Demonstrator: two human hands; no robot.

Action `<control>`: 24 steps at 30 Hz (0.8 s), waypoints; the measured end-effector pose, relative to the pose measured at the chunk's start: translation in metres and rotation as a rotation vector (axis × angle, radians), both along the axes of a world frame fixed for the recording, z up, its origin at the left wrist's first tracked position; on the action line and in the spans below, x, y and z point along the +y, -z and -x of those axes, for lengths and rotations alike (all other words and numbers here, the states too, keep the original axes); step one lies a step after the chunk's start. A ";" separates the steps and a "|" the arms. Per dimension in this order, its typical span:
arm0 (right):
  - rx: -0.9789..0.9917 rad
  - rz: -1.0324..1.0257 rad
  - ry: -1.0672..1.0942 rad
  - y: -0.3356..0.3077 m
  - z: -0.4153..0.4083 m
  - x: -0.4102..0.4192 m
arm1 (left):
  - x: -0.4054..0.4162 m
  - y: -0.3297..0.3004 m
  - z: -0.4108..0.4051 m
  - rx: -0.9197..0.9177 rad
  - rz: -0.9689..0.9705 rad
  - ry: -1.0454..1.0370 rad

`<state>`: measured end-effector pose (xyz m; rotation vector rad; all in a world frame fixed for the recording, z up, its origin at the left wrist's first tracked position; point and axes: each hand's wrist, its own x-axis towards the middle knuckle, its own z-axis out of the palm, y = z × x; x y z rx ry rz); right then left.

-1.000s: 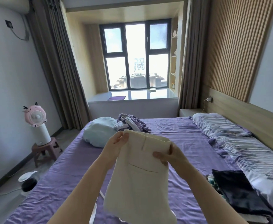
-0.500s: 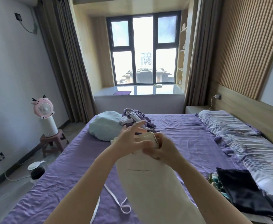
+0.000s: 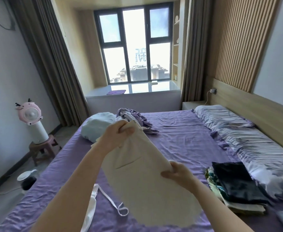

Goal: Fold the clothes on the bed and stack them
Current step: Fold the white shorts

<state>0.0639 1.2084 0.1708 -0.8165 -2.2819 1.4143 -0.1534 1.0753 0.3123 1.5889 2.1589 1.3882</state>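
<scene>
Left hand [image 3: 119, 136] pinched cream garment [image 3: 144, 173] top; right hand [image 3: 177, 173] gripped its side edge. Loose hem below fingers risked unfolding.

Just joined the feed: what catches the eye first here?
A cream garment held up mid-frame, the left hand gripping its top, the right hand pinching its right edge. To the right on the purple bed sits a folded stack; unfolded clothes lie beyond.

Perhaps sign [image 3: 140, 55] outside; unreadable
</scene>
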 end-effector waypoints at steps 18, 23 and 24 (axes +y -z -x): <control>-0.525 -0.314 0.025 0.111 -0.057 -0.005 | -0.044 0.184 -0.028 -0.011 0.453 -0.402; -0.758 -0.371 -0.148 0.149 -0.070 0.003 | -0.068 0.257 -0.043 -0.176 0.621 -0.417; -0.793 -0.379 -0.203 0.153 -0.068 0.007 | -0.073 0.271 -0.044 -0.200 0.665 -0.418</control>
